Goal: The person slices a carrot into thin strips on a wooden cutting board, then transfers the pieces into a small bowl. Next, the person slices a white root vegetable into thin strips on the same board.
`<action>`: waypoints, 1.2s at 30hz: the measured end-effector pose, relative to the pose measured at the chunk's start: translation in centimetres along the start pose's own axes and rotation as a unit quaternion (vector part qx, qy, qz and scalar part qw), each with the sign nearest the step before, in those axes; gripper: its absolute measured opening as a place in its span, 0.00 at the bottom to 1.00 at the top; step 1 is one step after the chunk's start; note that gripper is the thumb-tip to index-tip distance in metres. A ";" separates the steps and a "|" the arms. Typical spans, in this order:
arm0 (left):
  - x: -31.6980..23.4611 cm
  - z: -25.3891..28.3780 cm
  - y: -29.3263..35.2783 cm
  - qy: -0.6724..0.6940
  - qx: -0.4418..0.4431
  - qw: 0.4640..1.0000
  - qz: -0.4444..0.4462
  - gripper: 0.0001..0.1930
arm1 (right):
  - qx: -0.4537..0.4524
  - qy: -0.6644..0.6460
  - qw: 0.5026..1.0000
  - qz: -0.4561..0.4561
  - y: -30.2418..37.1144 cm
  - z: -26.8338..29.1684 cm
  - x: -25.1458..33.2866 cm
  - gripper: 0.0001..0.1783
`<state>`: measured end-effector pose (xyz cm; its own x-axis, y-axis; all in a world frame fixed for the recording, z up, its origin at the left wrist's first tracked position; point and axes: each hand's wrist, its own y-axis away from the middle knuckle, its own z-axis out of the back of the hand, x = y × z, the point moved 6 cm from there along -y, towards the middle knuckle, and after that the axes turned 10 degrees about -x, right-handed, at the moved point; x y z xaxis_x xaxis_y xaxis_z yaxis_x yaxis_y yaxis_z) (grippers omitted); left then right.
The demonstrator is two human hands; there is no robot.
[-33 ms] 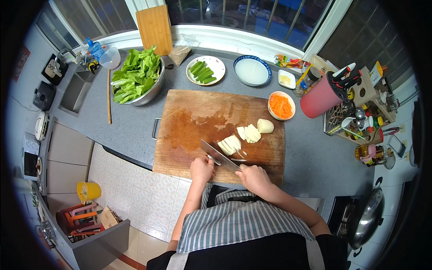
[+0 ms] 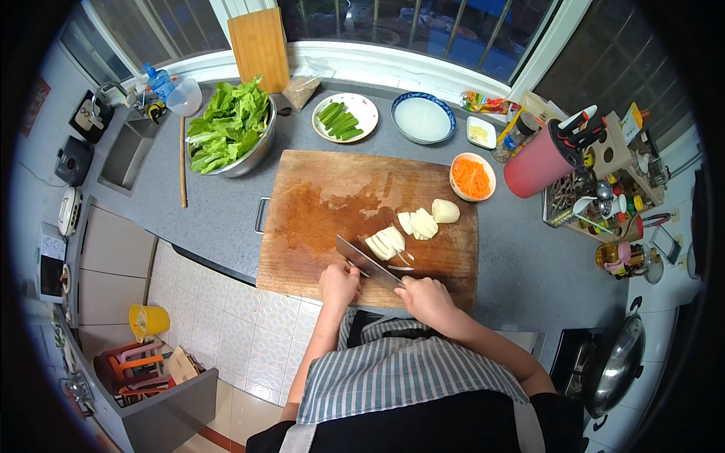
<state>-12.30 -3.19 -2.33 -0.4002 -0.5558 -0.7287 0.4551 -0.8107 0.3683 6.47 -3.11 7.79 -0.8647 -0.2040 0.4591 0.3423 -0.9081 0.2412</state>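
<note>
My right hand (image 2: pixel 428 299) is wrapped round the handle of a wide-bladed kitchen knife (image 2: pixel 367 261). The blade slants over the near part of the wooden cutting board (image 2: pixel 302 249). My left hand (image 2: pixel 340 285) is curled with its fingertips against the blade's left side; whatever they pinch is mostly hidden. Just beyond the blade lies a pile of pale vegetable slices (image 2: pixel 386 243), with thin slivers (image 2: pixel 401 267) beside it. Farther right are more pale slices (image 2: pixel 418 223) and an uncut, rounded pale chunk (image 2: pixel 445 211).
Behind the board stand a steel bowl (image 2: pixel 257 155) of leafy greens, a plate (image 2: pixel 369 112) of cut green stalks and a blue-rimmed bowl (image 2: pixel 423 118). A small bowl (image 2: pixel 483 192) of shredded carrot touches the board's right corner. A red knife block (image 2: pixel 540 162) stands farther right.
The knife blade has shifted very slightly to the left. The small pale bit at my left fingertips shows less now.
</note>
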 end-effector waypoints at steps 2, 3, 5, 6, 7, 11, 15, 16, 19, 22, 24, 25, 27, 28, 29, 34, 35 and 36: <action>0.1 -0.1 -0.1 -0.024 -0.007 1.000 -0.006 0.14 | 0.003 -0.001 1.000 0.007 0.1 -0.1 0.1 0.15; 0.0 -0.1 -0.1 -0.032 -0.008 0.999 -0.001 0.14 | 0.002 0.005 1.000 0.006 0.2 -0.2 0.0 0.15; 0.0 -0.1 -0.2 -0.046 -0.009 0.999 0.004 0.14 | 0.000 0.016 1.000 0.005 0.4 -0.6 -0.1 0.15; -0.1 -0.1 -0.3 -0.052 -0.010 0.999 0.002 0.14 | -0.001 0.018 1.000 0.002 0.3 -1.0 -0.1 0.15; -0.1 -0.2 -0.3 -0.059 -0.010 0.998 0.000 0.14 | -0.002 0.019 1.000 -0.001 0.2 -1.4 -0.1 0.16; 0.5 -0.6 -1.1 -0.057 -0.020 0.997 -0.047 0.15 | -0.018 -0.023 1.000 -0.009 -0.7 -2.4 -1.2 0.17; -0.2 0.1 -0.2 0.076 0.032 0.996 0.039 0.14 | -0.051 -0.096 0.993 -0.036 -0.2 -1.1 -2.3 0.17; 0.1 0.0 -0.1 0.116 0.030 0.991 0.056 0.14 | -0.061 -0.089 0.994 -0.034 -0.1 -0.4 -2.1 0.17; -0.7 0.3 0.4 0.092 0.011 0.995 0.043 0.14 | -0.026 -0.046 0.998 -0.021 0.0 0.0 -2.0 0.17; -0.8 0.2 0.3 0.068 0.012 0.997 0.039 0.14 | -0.023 -0.034 0.999 -0.016 0.2 0.0 -1.5 0.15; -1.0 0.2 0.3 0.067 0.010 0.997 0.044 0.14 | -0.020 -0.025 0.999 -0.014 0.3 -0.2 -1.4 0.15; -1.0 0.3 0.3 0.066 0.009 0.997 0.047 0.15 | -0.020 -0.022 1.000 -0.010 0.4 -0.3 -1.3 0.15; -0.8 0.2 0.0 0.052 0.014 0.998 0.037 0.15 | -0.016 -0.013 1.000 -0.003 0.4 -0.3 -1.2 0.15; -0.7 0.2 -0.1 0.044 0.016 0.998 0.031 0.15 | -0.013 -0.007 1.000 0.000 0.4 -0.2 -1.1 0.15; -0.8 0.2 -0.1 0.045 0.020 0.998 0.035 0.16 | -0.010 -0.001 1.000 0.003 0.4 -0.2 -0.9 0.15; -1.1 0.3 -0.3 0.040 0.038 0.997 0.049 0.16 | -0.016 0.019 1.000 -0.008 0.9 -0.7 -0.6 0.15; -1.0 0.2 -0.4 0.037 0.040 0.997 0.048 0.16 | -0.016 0.026 0.999 -0.013 0.9 -1.0 -0.5 0.15; -0.8 0.1 -0.6 0.033 0.042 0.997 0.047 0.16 | -0.018 0.018 1.000 -0.015 0.8 -1.4 -0.5 0.15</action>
<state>-12.32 -2.29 -1.87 -0.3044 -0.6188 -0.7242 0.4182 -0.7699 0.4821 6.67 -4.30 6.52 -0.8877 -0.1888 0.4199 0.3024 -0.9269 0.2225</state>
